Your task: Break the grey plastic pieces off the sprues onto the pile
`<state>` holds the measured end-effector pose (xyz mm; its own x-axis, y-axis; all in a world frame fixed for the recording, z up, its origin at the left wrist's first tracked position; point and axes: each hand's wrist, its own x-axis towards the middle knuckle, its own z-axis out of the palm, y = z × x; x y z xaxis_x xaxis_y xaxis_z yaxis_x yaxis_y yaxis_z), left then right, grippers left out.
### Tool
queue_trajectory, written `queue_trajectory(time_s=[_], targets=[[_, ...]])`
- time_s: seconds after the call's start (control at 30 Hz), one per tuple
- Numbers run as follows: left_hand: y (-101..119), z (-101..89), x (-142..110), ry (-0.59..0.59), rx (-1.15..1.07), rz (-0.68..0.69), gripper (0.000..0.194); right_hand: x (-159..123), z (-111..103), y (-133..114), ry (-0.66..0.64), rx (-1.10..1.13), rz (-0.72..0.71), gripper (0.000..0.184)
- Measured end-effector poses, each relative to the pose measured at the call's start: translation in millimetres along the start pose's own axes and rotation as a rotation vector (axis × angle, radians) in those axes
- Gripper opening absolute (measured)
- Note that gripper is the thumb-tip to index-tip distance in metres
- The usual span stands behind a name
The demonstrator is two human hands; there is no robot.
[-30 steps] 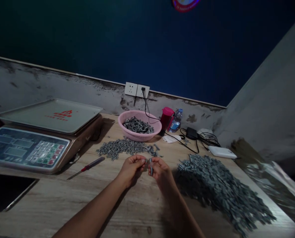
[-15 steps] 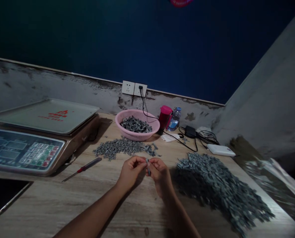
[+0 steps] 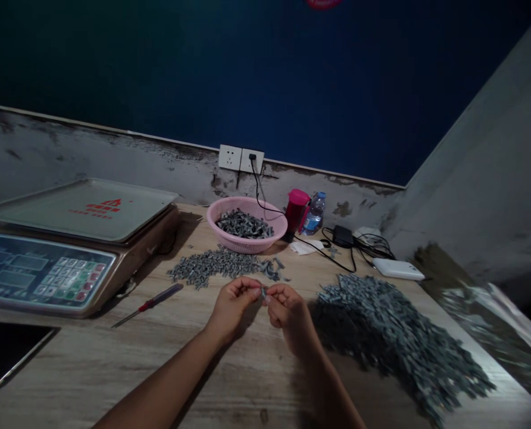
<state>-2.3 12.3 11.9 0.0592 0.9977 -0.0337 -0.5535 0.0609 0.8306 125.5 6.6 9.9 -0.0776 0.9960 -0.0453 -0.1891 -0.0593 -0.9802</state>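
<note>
My left hand [image 3: 231, 305] and my right hand [image 3: 289, 311] meet over the middle of the wooden table [image 3: 113, 369]. Both pinch one small grey part [image 3: 263, 292] between their fingertips. Just beyond the hands lies a flat heap of small grey parts [image 3: 212, 265]. A much larger heap of grey parts [image 3: 394, 333] spreads to the right of my right hand. A pink basket [image 3: 246, 225] with more grey parts stands behind the small heap.
An electronic scale [image 3: 64, 244] fills the left side, with a red-handled screwdriver [image 3: 152, 304] in front of it. A dark tablet [image 3: 6, 354] lies at the near left edge. A red cup [image 3: 296, 211], water bottle [image 3: 314, 213], charger cables [image 3: 359, 244] and white power bank [image 3: 398, 269] line the back.
The longer grey strip my right hand held upright a second ago no longer shows; only a small piece shows between the fingertips. The hands have closed slightly together.
</note>
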Motion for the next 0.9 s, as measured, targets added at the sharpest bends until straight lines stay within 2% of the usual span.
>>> queue_trajectory(time_s=[0.37,0.73,0.9], targets=[[3.5,-8.2,4.0,-0.089,0.254,0.099,0.015,-1.3,-4.9,-1.3,-0.041,-0.087,-0.031,0.019],[7.2,-9.8,5.0,-0.162,0.261,0.014,0.020,-5.2,-7.2,-9.2,-0.119,-0.085,-0.026,0.019],[10.5,-12.6,5.6,-0.193,0.270,-0.018,0.020,-5.5,-8.0,-9.8,-0.110,-0.063,-0.004,0.023]])
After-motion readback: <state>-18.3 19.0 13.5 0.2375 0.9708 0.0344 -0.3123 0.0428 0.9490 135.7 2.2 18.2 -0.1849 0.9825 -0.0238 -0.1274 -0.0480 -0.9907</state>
